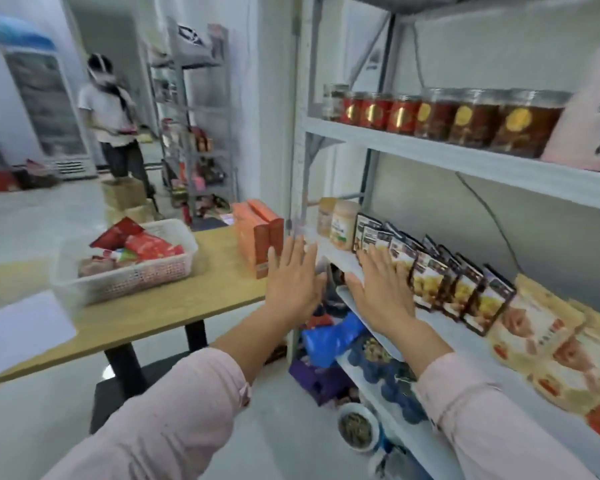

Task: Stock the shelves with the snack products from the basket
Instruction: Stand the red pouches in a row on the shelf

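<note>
A white plastic basket [84, 282] stands on the wooden table [174, 306] at left, with red snack packets [142, 242] piled inside. A grey metal shelf [447, 337] runs along the right. On its middle board stands a row of dark snack pouches [440, 282]. My right hand [381, 289] is flat with straight fingers, at the front edge of that board, beside the leftmost pouches. My left hand [293, 282] hovers with straight fingers just left of the shelf post, holding nothing.
Orange boxes [257, 233] stand at the table's right end. Two pale jars [336, 223] sit on the shelf's left end, beige bags [548, 341] to the right, red-labelled jars [430, 114] above. Blue and purple bags [329, 337] lie below. A person [115, 119] stands at far left.
</note>
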